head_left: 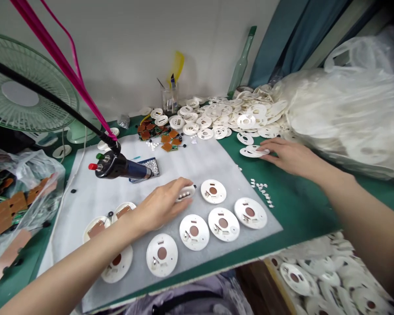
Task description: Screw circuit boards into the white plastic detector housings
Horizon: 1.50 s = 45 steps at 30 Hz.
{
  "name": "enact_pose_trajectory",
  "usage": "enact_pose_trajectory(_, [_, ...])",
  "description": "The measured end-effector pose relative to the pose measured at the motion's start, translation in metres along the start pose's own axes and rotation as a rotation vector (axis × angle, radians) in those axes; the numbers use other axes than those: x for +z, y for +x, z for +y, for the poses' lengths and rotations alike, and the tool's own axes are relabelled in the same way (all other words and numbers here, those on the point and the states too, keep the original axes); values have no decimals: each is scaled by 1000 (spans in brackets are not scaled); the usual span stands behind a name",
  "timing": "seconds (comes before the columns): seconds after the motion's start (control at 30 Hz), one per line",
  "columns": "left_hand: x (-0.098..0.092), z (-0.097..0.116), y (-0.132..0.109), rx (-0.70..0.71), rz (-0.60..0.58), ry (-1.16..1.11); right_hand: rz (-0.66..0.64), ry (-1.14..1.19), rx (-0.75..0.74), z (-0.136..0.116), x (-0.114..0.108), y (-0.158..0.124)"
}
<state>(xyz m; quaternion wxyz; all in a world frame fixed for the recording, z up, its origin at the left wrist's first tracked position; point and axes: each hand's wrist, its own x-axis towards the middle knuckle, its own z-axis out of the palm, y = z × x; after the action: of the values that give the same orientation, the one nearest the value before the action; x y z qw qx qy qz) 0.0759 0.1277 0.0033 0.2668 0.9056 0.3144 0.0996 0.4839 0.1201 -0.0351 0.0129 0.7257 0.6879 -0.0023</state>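
Cupping a small white rounded plastic piece (184, 193) above the middle of the pale grey foam sheet (197, 159), the left hand (167, 201) is gripping it by the edges, fingers bent and nearly together, probably so that the pale dots on its face are lying uncovered. To the right of the sheet, the right hand (282, 154) is pinching a flat white plastic disc (254, 151) by its rim, thumb and fingers barely parted; an edge grip is likely suiting something so thin. Whether it is touching the green tabletop (305, 205), I cannot tell. Several round white plastic discs with brown centres (223, 223) are lying near the sheet's front and right edges, presumably spread for easy sight. Beyond its far edge, a heap of white plastic discs (230, 114) is sitting within reach. Over its left half, a bright pink strap (65, 68) is suspending a black-and-blue cylindrical tool (126, 168), apparently leaving both hands free.
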Motion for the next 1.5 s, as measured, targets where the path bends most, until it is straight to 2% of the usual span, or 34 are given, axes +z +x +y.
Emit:
enact_pose_trajectory(0.23, [5,5,-3,-31,43,80,-12,113,51,3,-4,-14])
enact_pose_trajectory(0.43, [5,0,-2,62,75,166,-13,224,170,-1,-10,-21])
enact_pose_trajectory(0.63, [6,-6,-2,156,103,246,96,323,297,-3,-8,-29])
enact_pose_trajectory(0.73, [11,-6,-3,230,130,332,195,415,419,-2,-4,-28])
enact_pose_trajectory(0.83, [14,-3,-6,283,75,379,247,526,517,0,1,-26])
enact_pose_trajectory(0.93, [9,1,-8,223,37,292,271,537,549,0,2,-29])
enact_pose_trajectory(1.1, [0,6,0,116,145,182,349,279,487,-7,-13,-37])
enact_pose_trajectory(1.23, [2,11,4,109,65,265,435,195,446,-11,-25,-32])
enact_pose_trajectory(1.37, [5,17,9,20,0,342,506,293,464,-23,-34,-32])
enact_pose_trajectory(1.43, [9,21,16,-39,-49,319,561,424,510,-40,-38,-39])
enact_pose_trajectory(1.5, [15,26,25,-79,-99,309,508,597,496,-63,-40,-49])
